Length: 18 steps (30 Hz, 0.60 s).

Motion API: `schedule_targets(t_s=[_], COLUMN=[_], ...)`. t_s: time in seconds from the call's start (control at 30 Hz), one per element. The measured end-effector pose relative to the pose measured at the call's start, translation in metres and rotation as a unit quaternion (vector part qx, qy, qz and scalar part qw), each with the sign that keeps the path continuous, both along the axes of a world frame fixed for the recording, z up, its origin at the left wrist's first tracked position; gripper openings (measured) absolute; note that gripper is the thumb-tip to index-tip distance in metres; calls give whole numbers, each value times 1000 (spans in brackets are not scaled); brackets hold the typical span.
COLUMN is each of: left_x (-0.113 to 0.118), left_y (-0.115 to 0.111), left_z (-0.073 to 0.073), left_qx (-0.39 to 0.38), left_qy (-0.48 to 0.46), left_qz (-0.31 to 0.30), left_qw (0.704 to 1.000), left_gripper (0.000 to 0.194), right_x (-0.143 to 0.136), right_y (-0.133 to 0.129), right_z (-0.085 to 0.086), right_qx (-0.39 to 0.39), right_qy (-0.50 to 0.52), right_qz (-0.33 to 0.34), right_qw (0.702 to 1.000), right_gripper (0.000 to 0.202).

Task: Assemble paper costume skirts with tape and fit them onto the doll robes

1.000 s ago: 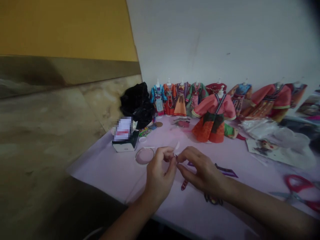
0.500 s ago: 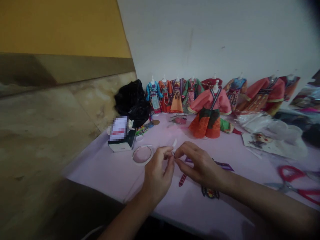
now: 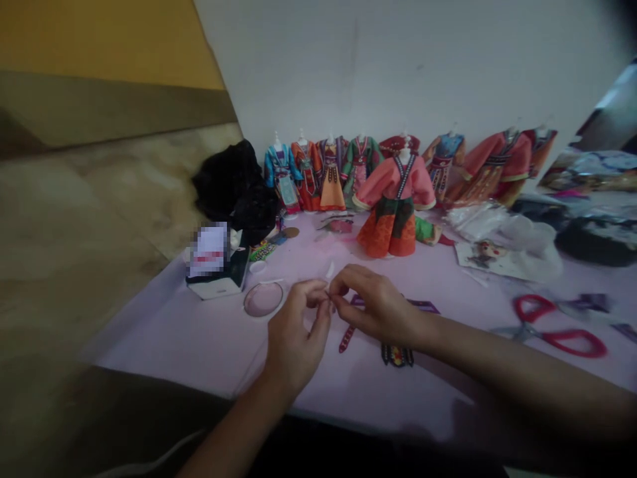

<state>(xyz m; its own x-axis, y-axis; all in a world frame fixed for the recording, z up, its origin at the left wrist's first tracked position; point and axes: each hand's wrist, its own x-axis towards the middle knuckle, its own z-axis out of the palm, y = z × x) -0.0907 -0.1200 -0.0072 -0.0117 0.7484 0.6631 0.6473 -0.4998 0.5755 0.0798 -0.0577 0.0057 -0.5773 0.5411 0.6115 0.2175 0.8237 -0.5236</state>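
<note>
Close together above the table, my left hand and my right hand meet at the fingertips. Each is closed in a pinch. Whatever lies between the fingers is too small to make out. A slim white piece shows just beyond the fingertips; I cannot tell whether it is held or lies on the table. Partly hidden by my right hand are a purple trim strip and a dark red patterned strip. Under my right wrist lies a dark embroidered piece with a bright centre.
Red-handled scissors lie at the right. A pink and orange doll dress stands behind my hands, several dressed figures along the wall. A round clear-centred ring and a dark box are at left, clear plastic at right.
The view has turned slightly right and down, so things sit further left and higher, and more of the scissors shows. My hands keep the same fingertip pinch.
</note>
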Motion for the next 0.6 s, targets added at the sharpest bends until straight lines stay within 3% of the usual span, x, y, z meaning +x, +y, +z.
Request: schedule_targets(t_s=[0.17,0.33,0.6], left_x=[-5,-6,-4], left_y=[8,9,5], left_z=[-5,-5,-6], left_qx=[-62,-87,-58], left_qy=[-118,-156,-123], left_qz=[-27,-35,-14], left_qw=[991,983,991], left_gripper=[20,18,23], right_x=[1,1,-2], right_y=[0,-1,3], right_z=[3,4,2], right_qx=[-19,-40,-219], right_qy=[20,34,91], right_qz=[6,19,64], right_qw=[1000,998,969], right_gripper=[10,11,6])
